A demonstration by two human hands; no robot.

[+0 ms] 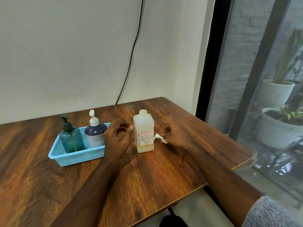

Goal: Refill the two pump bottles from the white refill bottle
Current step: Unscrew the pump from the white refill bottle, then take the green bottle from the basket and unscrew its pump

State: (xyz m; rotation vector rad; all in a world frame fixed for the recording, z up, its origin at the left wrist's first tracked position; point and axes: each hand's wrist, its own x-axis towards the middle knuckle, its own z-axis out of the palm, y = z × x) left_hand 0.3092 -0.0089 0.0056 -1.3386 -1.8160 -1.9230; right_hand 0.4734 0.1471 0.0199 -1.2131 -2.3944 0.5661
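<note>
The right hand [174, 136] pinches a small white pump piece [159, 138]; the left hand [118, 136] curls loosely, thumb at the white refill bottle [144, 133], which stands uncapped mid-surface. A careless nudge could tip it and spill. Both pump bottles [72, 136] wait capped in the blue basket [78, 157].

I see a table [147, 169] of wood-grain finish with a slight sheen. The basket [78, 157] is light blue perforated plastic. The refill bottle [144, 133] is translucent white plastic with a paper label. I read the sleeve [268, 213] as grey knit cloth.
</note>
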